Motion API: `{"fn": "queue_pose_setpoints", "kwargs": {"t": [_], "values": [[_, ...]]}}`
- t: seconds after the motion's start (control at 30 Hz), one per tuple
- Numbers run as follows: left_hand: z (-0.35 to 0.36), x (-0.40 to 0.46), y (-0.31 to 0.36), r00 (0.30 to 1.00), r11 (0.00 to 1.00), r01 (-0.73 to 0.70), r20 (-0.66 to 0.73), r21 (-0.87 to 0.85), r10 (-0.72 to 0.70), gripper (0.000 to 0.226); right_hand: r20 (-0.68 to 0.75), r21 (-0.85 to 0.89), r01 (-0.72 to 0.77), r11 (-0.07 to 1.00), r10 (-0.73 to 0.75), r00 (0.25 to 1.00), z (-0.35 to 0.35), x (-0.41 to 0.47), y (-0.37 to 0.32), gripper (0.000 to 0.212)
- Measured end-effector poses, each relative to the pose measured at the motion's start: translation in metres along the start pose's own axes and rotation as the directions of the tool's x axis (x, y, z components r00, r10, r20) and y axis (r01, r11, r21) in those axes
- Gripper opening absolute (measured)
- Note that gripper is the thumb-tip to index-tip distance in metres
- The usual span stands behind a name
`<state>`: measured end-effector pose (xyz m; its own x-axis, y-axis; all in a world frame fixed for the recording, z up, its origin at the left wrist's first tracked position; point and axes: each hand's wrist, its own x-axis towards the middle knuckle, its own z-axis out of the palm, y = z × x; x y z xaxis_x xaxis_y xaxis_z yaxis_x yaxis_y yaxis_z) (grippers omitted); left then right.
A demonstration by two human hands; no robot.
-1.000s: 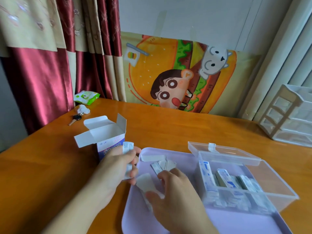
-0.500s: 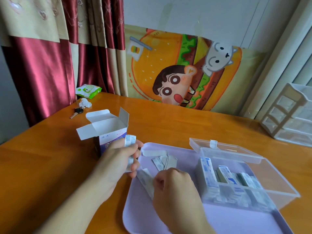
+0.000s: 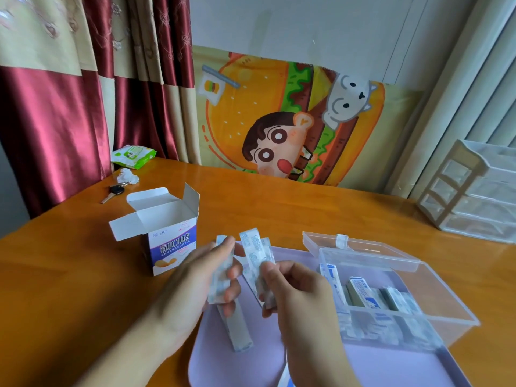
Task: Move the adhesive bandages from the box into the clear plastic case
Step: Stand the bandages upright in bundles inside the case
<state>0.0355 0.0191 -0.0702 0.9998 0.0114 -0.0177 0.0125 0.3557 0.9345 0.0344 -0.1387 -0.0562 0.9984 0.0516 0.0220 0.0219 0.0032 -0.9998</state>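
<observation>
The open white and purple bandage box (image 3: 167, 241) stands upright on the table, left of a lilac tray (image 3: 377, 367). My left hand (image 3: 195, 286) grips a small stack of wrapped bandages (image 3: 220, 280) above the tray's left edge. Just to its right, my right hand (image 3: 296, 291) pinches a few more bandages (image 3: 255, 258), held upright. One bandage (image 3: 237, 328) lies on the tray below my hands. The clear plastic case (image 3: 435, 297) sits open on the tray's right side, its lid folded back, with several bandages (image 3: 360, 294) standing inside.
A key (image 3: 113, 192), a crumpled white scrap (image 3: 127, 175) and a green wipes pack (image 3: 134, 156) lie at the table's far left corner. A white drawer unit (image 3: 474, 194) stands at the far right. A cartoon cloth (image 3: 293, 121) hangs behind the table.
Both hands have lifted off the tray. My right hand picked up the loose bandages it was gathering, and my left hand moved away from the box with its stack.
</observation>
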Motion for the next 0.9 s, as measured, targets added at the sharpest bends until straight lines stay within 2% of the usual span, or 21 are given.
{"fn": "queue_pose_setpoints", "kwargs": {"t": [0.07, 0.1, 0.13, 0.2, 0.27, 0.47, 0.57, 0.7, 0.77, 0.83, 0.9], "values": [[0.002, -0.002, -0.003, 1.000, 0.999, 0.004, 0.031, 0.034, -0.005, 0.058, 0.003, -0.001, 0.014, 1.000, -0.014, 1.000, 0.000, 0.000, -0.001, 0.029], [0.004, -0.004, -0.005, 1.000, 0.998, -0.006, 0.029, 0.064, 0.004, 0.062, 0.018, 0.000, 0.027, 1.000, -0.027, 0.999, 0.001, -0.001, -0.002, 0.027], [0.006, -0.007, -0.005, 1.000, 0.994, -0.027, 0.013, 0.104, 0.026, 0.055, 0.042, 0.002, 0.040, 0.999, -0.040, 0.998, 0.003, -0.002, -0.002, 0.026], [0.010, -0.011, -0.007, 0.995, 0.979, -0.083, -0.046, 0.188, 0.093, 0.024, 0.087, 0.000, 0.055, 0.998, -0.055, 0.995, 0.006, -0.005, -0.002, 0.028], [0.009, -0.010, -0.010, 0.986, 0.965, -0.103, -0.100, 0.240, 0.130, 0.019, 0.105, -0.008, 0.046, 0.999, -0.045, 0.993, 0.008, -0.005, -0.001, 0.028], [0.006, -0.007, 0.002, 0.974, 0.978, -0.130, -0.163, 0.164, 0.157, 0.023, 0.025, 0.063, 0.026, 0.998, -0.028, 0.999, -0.002, -0.003, -0.003, 0.038], [0.007, -0.007, -0.001, 0.991, 0.996, -0.069, -0.113, 0.052, 0.075, 0.024, 0.060, 0.114, 0.052, 0.992, -0.059, 0.996, -0.003, -0.005, -0.006, 0.039], [0.018, -0.015, -0.005, 1.000, 0.998, -0.007, 0.004, 0.065, 0.006, 0.052, 0.092, 0.154, 0.119, 0.981, -0.134, 0.987, 0.008, -0.008, 0.001, 0.025], [0.024, -0.020, -0.005, 1.000, 0.999, 0.006, 0.018, 0.044, -0.006, 0.037, 0.026, -0.058, 0.225, 0.973, -0.224, 0.974, 0.012, -0.006, 0.013, 0.026], [0.024, -0.019, -0.005, 0.999, 0.998, -0.012, -0.038, 0.055, 0.014, 0.029, 0.015, -0.334, 0.353, 0.874, -0.369, 0.929, 0.012, -0.003, 0.017, 0.026], [0.017, -0.014, -0.002, 0.989, 0.995, -0.046, -0.136, 0.087, 0.058, 0.032, 0.075, -0.433, 0.418, 0.799, -0.431, 0.899, 0.008, -0.002, 0.015, 0.012]]}}
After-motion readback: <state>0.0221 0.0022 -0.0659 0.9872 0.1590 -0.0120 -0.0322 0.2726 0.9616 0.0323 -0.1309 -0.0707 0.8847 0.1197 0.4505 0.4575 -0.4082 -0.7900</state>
